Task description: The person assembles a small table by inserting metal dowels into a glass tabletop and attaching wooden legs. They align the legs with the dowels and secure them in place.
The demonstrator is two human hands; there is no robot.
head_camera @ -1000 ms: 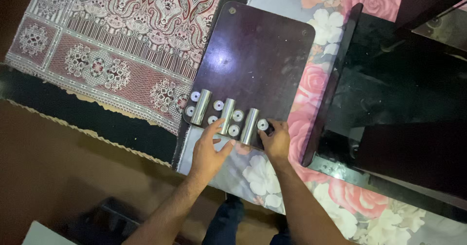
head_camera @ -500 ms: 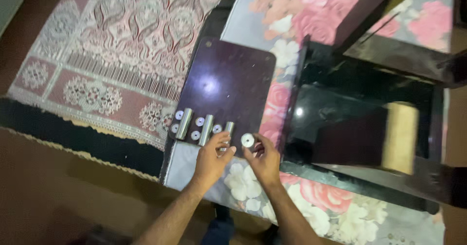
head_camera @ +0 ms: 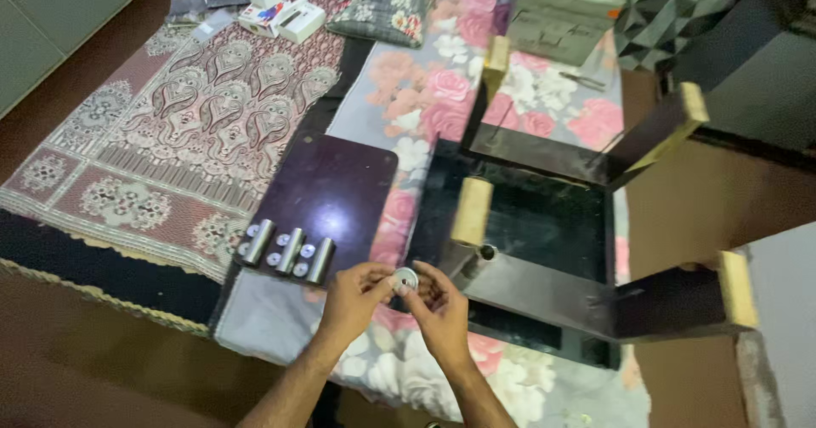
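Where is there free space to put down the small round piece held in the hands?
The dark board is bare across its far and middle part, bordered by the patterned rug and the flowered cloth. Its near edge is crowded with metal cylinders and washers. Both hands, left hand and right hand, pinch the round piece beside the upturned black table.

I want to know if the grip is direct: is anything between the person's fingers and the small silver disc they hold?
Nothing visible. The left hand and right hand pinch the silver disc directly between bare fingertips, above the floral cloth.
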